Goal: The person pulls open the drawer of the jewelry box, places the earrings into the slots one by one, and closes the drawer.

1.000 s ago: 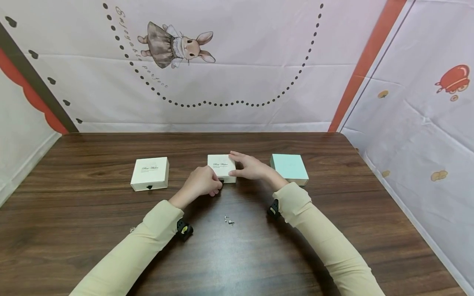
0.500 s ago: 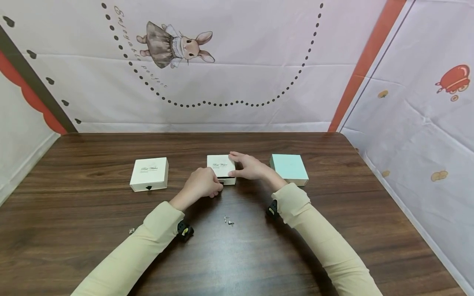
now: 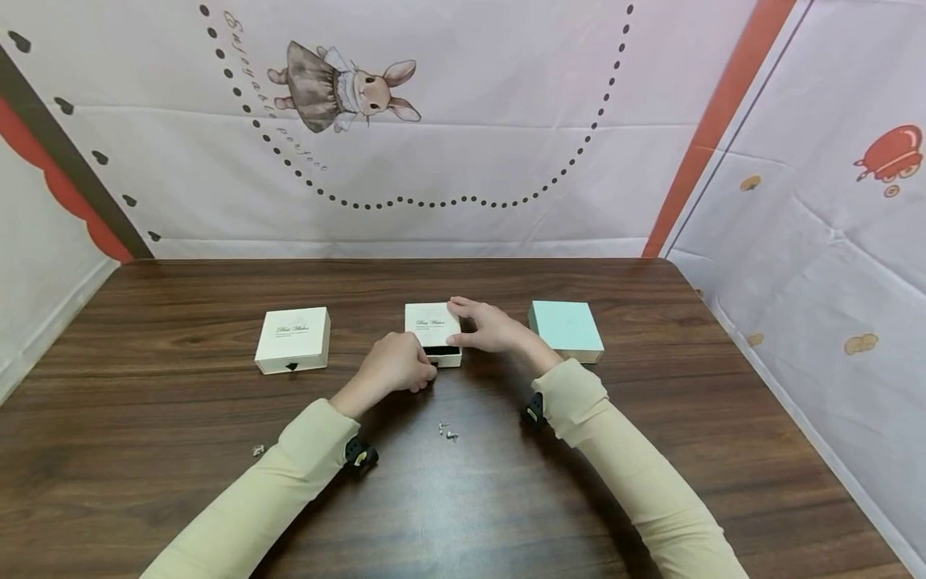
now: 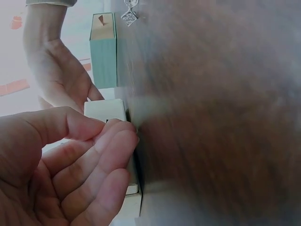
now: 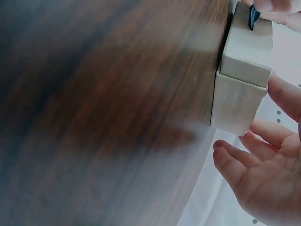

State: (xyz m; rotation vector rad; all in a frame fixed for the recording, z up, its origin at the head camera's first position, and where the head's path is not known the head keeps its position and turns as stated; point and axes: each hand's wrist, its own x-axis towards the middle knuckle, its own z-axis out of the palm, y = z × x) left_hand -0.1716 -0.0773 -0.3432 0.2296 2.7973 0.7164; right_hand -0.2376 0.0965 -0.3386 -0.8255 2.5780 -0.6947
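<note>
A white drawer-style gift box [image 3: 432, 322] printed "Best Wishes" lies at the middle of the table, its drawer [image 3: 450, 361] partly out toward the person and a dark interior showing. My left hand [image 3: 395, 362] pinches the black ribbon tab [image 5: 254, 19] on the drawer front between thumb and fingers. On the box's right side, my right hand [image 3: 492, 326] grips the outer sleeve, thumb near the front corner and fingers toward the back. Small silver earrings [image 3: 452, 436] lie on the table in front of the box; one with a square patterned drop [image 4: 129, 19] shows in the left wrist view.
Another white "Best Wishes" box [image 3: 292, 338], with its drawer in, stands to the left. A teal box [image 3: 564, 326] stands to the right, beside the right wrist. Another small silver piece [image 3: 258, 450] lies by the left sleeve. Printed cloth hangs behind the table [image 3: 723, 450].
The drawer of the middle box has slid out toward the person, widening a dark gap. My left hand has moved slightly back with it; the right hand has stayed in place.
</note>
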